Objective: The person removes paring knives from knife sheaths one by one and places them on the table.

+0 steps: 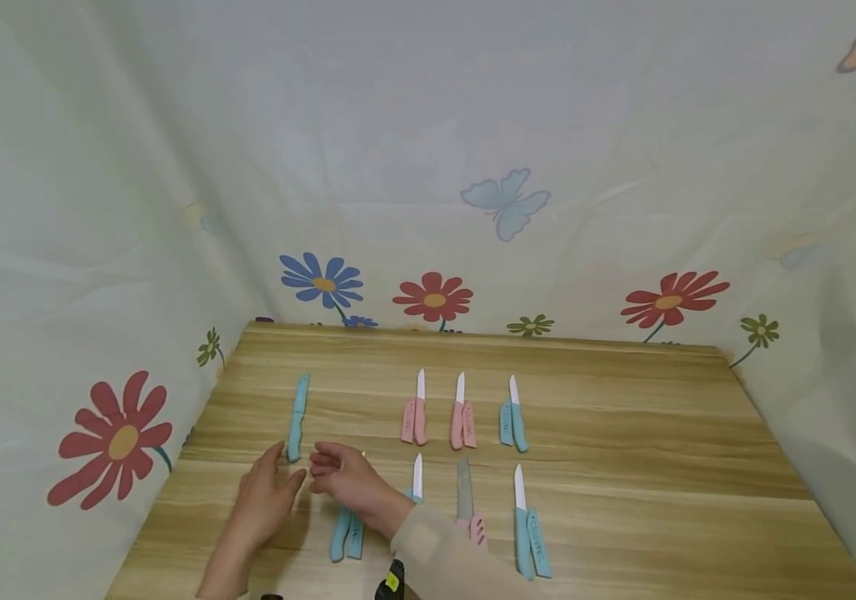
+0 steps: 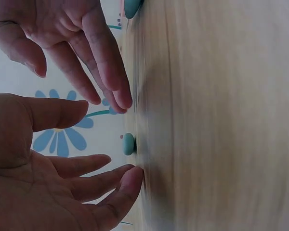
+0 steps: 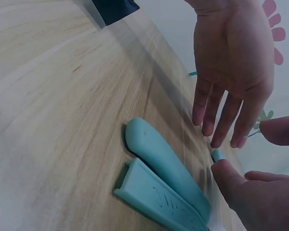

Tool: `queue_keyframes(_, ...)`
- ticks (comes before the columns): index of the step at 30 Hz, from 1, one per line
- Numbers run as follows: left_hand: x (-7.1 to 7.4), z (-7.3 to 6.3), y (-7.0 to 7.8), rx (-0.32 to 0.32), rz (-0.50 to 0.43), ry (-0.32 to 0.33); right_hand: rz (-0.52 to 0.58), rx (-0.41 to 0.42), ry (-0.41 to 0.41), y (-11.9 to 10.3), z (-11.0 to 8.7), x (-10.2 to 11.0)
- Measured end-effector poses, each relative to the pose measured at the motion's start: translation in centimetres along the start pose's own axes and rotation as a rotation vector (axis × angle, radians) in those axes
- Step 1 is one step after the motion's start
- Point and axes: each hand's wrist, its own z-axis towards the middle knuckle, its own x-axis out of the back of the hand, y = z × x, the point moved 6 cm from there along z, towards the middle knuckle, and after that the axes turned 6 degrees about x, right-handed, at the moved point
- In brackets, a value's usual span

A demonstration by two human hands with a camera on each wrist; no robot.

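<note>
A light blue knife (image 1: 297,417) lies on the wooden table, its blade inside a matching blue sheath (image 1: 302,390). My left hand (image 1: 262,504) is just left of the handle's near end, fingers spread and holding nothing. On the other side of that end, my right hand (image 1: 356,483) faces it, also holding nothing, fingers loosely extended. The left wrist view shows both palms apart, with the knife's rounded handle end (image 2: 129,144) beyond the fingertips. Below my right hand lies another blue knife (image 3: 166,163) beside its removed sheath (image 3: 156,195); the hand partly covers it in the head view.
To the right, pink knives (image 1: 420,408) and blue knives (image 1: 518,417) lie in two rows with sheaths alongside. A pink-handled serrated knife (image 1: 465,492) is partly behind my right sleeve (image 1: 458,554). Flower-printed cloth (image 1: 428,217) walls the back and sides.
</note>
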Motion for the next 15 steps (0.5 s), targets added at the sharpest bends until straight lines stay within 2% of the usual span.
queue_keyframes(5, -0.1, 0.3, 0.1, -0.007, -0.027, 0.005, 0.001, -0.005, -0.029, 0.4, 0.6, -0.4)
queue_keyframes(12, -0.5, 0.4, -0.3, 0.031, -0.083, -0.015, 0.025, -0.002, -0.040, 1.0, 1.3, -0.7)
queue_keyframes(15, -0.5, 0.3, -0.2, 0.026, -0.104, -0.013, 0.045, -0.005, -0.040, 1.1, 1.5, -0.7)
